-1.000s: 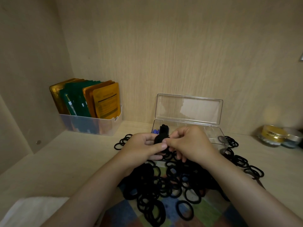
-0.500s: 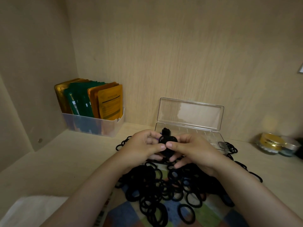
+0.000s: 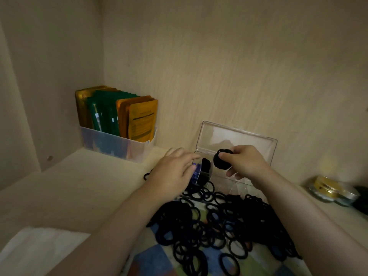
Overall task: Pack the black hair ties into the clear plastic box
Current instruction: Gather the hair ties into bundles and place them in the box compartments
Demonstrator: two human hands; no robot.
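A clear plastic box (image 3: 239, 181) stands open against the back wall, its lid (image 3: 237, 140) leaning upright. My right hand (image 3: 246, 163) pinches a bundle of black hair ties (image 3: 221, 161) just above the box. My left hand (image 3: 175, 172) rests with straight fingers on the box's left end, beside blue ties and a black bundle (image 3: 206, 166) inside it. A loose pile of black hair ties (image 3: 223, 224) lies in front of the box on a checked cloth.
A translucent bin of gold, green and orange sachets (image 3: 117, 124) stands at the back left. Round gold-lidded jars (image 3: 330, 189) sit at the right. A white cloth (image 3: 39, 250) lies at the lower left. Wooden walls close in the back and left.
My hands have parted. The right one carried the bundle of ties up and right over the box; the left let go and moved to the box's left end.
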